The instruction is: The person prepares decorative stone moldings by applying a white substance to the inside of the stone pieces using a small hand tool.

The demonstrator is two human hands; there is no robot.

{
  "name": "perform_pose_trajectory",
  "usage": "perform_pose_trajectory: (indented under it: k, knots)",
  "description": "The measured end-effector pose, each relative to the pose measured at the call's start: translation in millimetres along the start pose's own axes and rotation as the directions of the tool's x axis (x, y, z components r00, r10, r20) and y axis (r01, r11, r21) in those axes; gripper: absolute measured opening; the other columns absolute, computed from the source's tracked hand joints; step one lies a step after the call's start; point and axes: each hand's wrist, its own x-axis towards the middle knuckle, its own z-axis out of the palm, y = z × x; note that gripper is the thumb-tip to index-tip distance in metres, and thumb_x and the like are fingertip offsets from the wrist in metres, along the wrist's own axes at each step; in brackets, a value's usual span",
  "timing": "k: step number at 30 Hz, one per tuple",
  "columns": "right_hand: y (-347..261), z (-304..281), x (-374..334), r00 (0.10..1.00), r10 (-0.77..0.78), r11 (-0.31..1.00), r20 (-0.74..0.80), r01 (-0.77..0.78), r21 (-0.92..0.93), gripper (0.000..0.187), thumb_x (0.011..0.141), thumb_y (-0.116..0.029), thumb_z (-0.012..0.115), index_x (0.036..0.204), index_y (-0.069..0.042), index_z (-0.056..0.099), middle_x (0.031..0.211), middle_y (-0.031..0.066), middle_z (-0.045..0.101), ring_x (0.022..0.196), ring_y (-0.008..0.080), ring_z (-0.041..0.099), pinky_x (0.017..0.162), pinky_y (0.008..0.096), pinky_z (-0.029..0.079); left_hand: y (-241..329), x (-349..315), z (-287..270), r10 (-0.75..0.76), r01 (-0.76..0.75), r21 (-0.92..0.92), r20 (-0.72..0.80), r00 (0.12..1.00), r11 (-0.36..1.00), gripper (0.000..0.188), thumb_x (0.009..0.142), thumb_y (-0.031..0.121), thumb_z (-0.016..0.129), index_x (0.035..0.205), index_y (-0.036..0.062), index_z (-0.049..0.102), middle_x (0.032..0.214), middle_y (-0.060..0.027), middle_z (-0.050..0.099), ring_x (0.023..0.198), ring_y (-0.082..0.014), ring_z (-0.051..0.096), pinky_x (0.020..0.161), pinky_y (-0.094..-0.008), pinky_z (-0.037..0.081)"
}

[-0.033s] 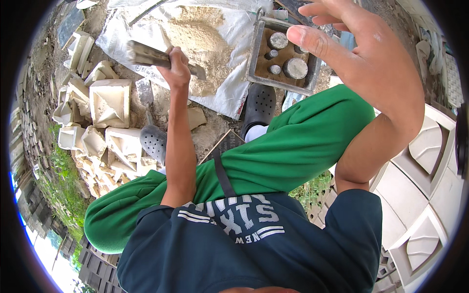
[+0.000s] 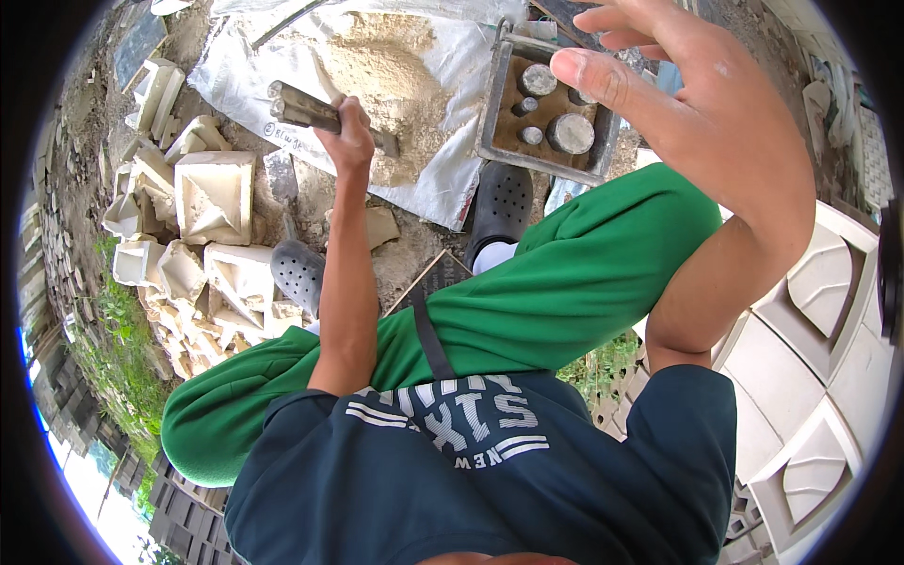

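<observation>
My left hand [image 2: 347,137] is closed around a hammer-like tool [image 2: 306,108] with a long grey metal body; its exact kind is hard to make out. A pale stick-like part [image 2: 326,77] shows just beyond the fist. Under the tool lies a white sack sheet [image 2: 443,169] with sandy powder [image 2: 381,47] heaped on it. My right hand [image 2: 673,89] is raised with fingers apart and nothing in it, partly cut off by the top edge. Below and left of it stands a grey box frame [image 2: 488,118] filled with brown sand, where several round grey cylinders [image 2: 571,133] are set.
Cream cast pieces [image 2: 215,198] and broken chunks are piled at the left. A trowel-like tool [image 2: 280,177] lies beside them. My dark clogs [image 2: 499,202] flank a small dark board [image 2: 443,273]. Large pale moulded blocks [image 2: 782,377] are stacked at the right.
The left end of the tool has swung slightly down and to the right, and it looks sharper now. My left hand has shifted a little rightward; my right hand has barely moved.
</observation>
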Motion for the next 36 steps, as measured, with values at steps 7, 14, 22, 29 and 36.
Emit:
perform_pose_trajectory:
  k: [7, 14, 22, 29, 36]
  knots:
    - [14.4, 5.8, -1.3, 0.994, -0.102, 0.994, -0.05, 0.104, 0.041, 0.056, 0.082, -0.044, 0.056, 0.117, 0.0, 0.051, 0.103, 0.0218, 0.06, 0.097, 0.0321, 0.059, 0.081, 0.037, 0.046, 45.7, 3.7, -0.2, -0.004, 0.004, 0.009, 0.013, 1.0, 1.0, 0.03, 0.079, 0.013, 0.04, 0.05, 0.0081, 0.031, 0.046, 0.0017, 0.029, 0.041, -0.0076, 0.023, 0.04, -0.0248, 0.018]
    - [7.9, 6.2, 8.9, 0.994, -0.108, 0.994, 0.018, 0.108, -0.009, 0.057, 0.082, -0.043, 0.057, 0.115, 0.002, 0.05, 0.1, 0.0218, 0.062, 0.093, 0.0331, 0.061, 0.079, 0.0367, 0.048, -2.0, 9.1, -15.8, -0.041, 0.04, -0.068, -0.021, 0.999, 0.997, 0.031, 0.079, 0.006, 0.045, 0.052, 0.0102, 0.03, 0.049, 0.0039, 0.029, 0.04, -0.0051, 0.024, 0.036, -0.0236, 0.018]
    - [16.5, 4.9, 5.0, 0.981, -0.185, 0.973, -0.052, 0.19, 0.128, 0.056, 0.082, -0.042, 0.057, 0.114, 0.003, 0.051, 0.1, 0.0218, 0.061, 0.094, 0.0329, 0.06, 0.081, 0.0361, 0.048, 22.2, 10.4, -8.3, -0.028, 0.025, -0.118, -0.027, 0.999, 0.993, 0.031, 0.078, 0.01, 0.045, 0.052, 0.0104, 0.028, 0.049, 0.0035, 0.028, 0.042, -0.006, 0.023, 0.038, -0.0244, 0.019]
    - [18.2, 9.5, 7.0, 0.969, -0.231, 0.97, -0.087, 0.237, 0.06, 0.055, 0.082, -0.042, 0.058, 0.114, 0.003, 0.052, 0.1, 0.0232, 0.061, 0.095, 0.0327, 0.06, 0.08, 0.0363, 0.048, 3.4, 7.3, -11.1, -0.07, 0.067, -0.122, -0.026, 0.997, 0.99, 0.03, 0.076, 0.007, 0.045, 0.053, 0.0102, 0.027, 0.049, 0.0043, 0.027, 0.042, -0.0053, 0.022, 0.038, -0.024, 0.018]
    - [-4.2, -6.8, 10.8, 0.994, -0.032, 0.989, 0.102, 0.017, 0.145, 0.058, 0.083, -0.045, 0.055, 0.115, 0.003, 0.051, 0.098, 0.0227, 0.061, 0.092, 0.0335, 0.061, 0.078, 0.0365, 0.048, 24.5, 7.6, -4.7, -0.003, -0.001, -0.122, -0.032, 0.999, 0.993, 0.03, 0.076, 0.007, 0.045, 0.052, 0.0103, 0.028, 0.048, 0.0035, 0.029, 0.04, -0.0052, 0.024, 0.037, -0.0228, 0.019]
